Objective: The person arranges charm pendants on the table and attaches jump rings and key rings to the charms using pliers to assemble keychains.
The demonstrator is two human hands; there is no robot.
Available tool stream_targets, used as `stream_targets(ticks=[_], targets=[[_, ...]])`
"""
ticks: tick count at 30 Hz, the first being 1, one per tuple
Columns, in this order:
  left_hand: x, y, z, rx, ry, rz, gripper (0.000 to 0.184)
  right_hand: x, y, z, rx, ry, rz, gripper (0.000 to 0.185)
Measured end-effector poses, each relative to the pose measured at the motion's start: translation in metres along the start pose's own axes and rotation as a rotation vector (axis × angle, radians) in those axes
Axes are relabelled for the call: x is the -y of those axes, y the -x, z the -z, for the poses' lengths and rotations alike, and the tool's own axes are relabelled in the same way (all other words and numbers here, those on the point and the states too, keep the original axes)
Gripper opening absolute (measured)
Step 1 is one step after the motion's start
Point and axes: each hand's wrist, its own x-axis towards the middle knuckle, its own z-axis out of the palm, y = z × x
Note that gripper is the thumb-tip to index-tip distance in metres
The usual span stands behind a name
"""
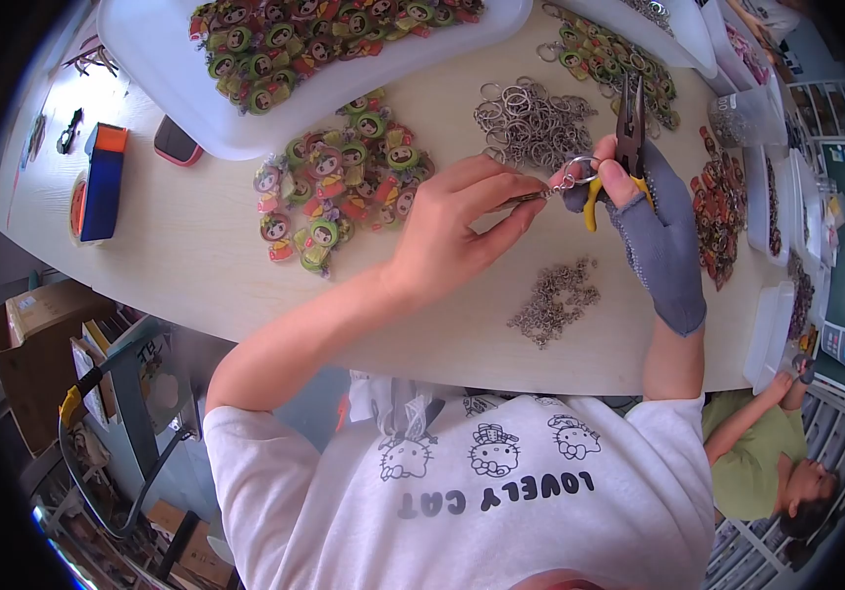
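My left hand (462,221) is bare and pinches a small flat piece, seen edge-on, joined to a short chain. The chain runs to a metal key ring (580,170) at the fingertips of my right hand (654,221). That hand wears a grey fingerless glove and holds pliers (631,133) with yellow handles, their dark jaws pointing away from me. Behind my hands lies a heap of key rings (531,118). Small metal links (553,300) lie nearer me. Left of my left hand is a pile of printed charms (339,187).
A white tray (236,133) of charms stands at the back left. More charms (619,64) lie back right, others (720,202) at the right. A blue and orange box (103,182) and a dark case (179,141) are leftward. Another person (757,452) is at the right.
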Motion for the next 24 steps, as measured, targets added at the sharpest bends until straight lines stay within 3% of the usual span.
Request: stream_targets(ticks=[7, 13, 16, 19, 24], targets=[[0.000, 0.000, 0.000, -0.027, -0.015, -0.032, 0.022, -0.005, 0.000, -0.001, -0.030, -0.109, -0.016, 0.018], [-0.004, -0.003, 0.003, -0.097, -0.090, -0.121, 0.023, -0.004, 0.005, 0.004, -0.072, -0.006, -0.036, 0.019], [-0.004, -0.009, 0.008, -0.167, -0.153, -0.232, 0.024, -0.001, 0.017, 0.004, -0.132, 0.746, 0.110, 0.021], [-0.004, -0.013, 0.015, -0.191, -0.228, -0.354, 0.026, -0.003, 0.024, -0.001, -0.116, 0.965, 0.358, 0.021], [-0.010, -0.013, 0.020, -0.198, -0.276, -0.438, 0.027, -0.007, 0.027, -0.015, -0.130, 1.059, 0.478, 0.029]])
